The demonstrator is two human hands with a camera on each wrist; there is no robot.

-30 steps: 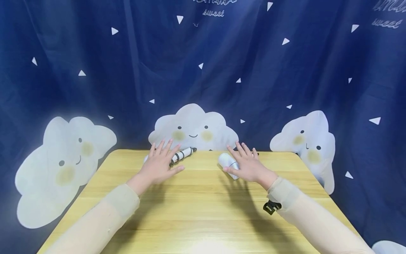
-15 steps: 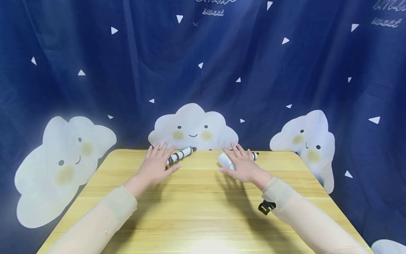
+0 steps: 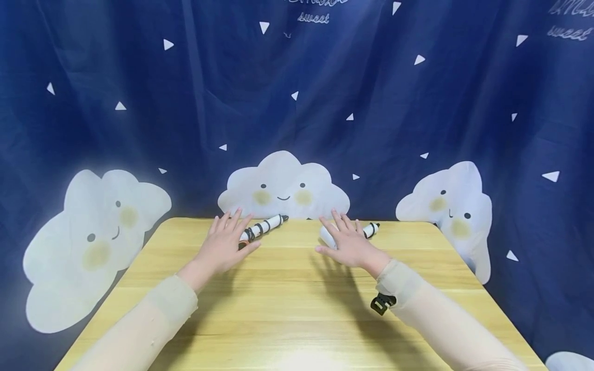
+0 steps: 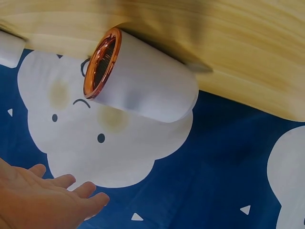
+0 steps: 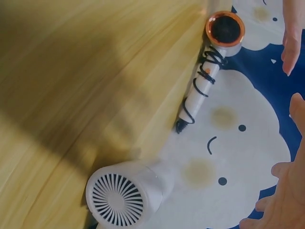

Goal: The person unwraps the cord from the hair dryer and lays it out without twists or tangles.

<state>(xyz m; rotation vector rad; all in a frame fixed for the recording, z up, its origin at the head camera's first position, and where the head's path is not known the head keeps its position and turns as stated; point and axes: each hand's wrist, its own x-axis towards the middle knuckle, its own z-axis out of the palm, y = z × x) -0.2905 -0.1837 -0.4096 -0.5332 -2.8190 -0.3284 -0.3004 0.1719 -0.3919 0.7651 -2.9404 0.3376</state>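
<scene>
Two white hair dryers lie near the table's far edge. The left hair dryer [image 3: 273, 223] has a black cord wound round its handle; its copper-rimmed round end shows in the left wrist view, where the barrel [image 4: 147, 86] is in front. Over that barrel my left hand [image 3: 224, 246] is spread, fingers straight, hiding much of it in the head view. The right hair dryer [image 3: 327, 236] shows a slotted round grille [image 5: 117, 200] in the right wrist view. My right hand [image 3: 351, 244], fingers spread, covers its middle in the head view. Both hands appear raised and hold nothing.
The wooden table [image 3: 297, 299] extends from the person to a dark blue curtain [image 3: 297, 123] printed with clouds and triangles, hanging just behind its far edge. A black strap [image 3: 383, 304] is on the right wrist. Arm shadows fall across the tabletop.
Both hands have drifted slightly left and a little toward the person, still spread. More of each dryer's handle shows in the head view. The dryers stay where they were.
</scene>
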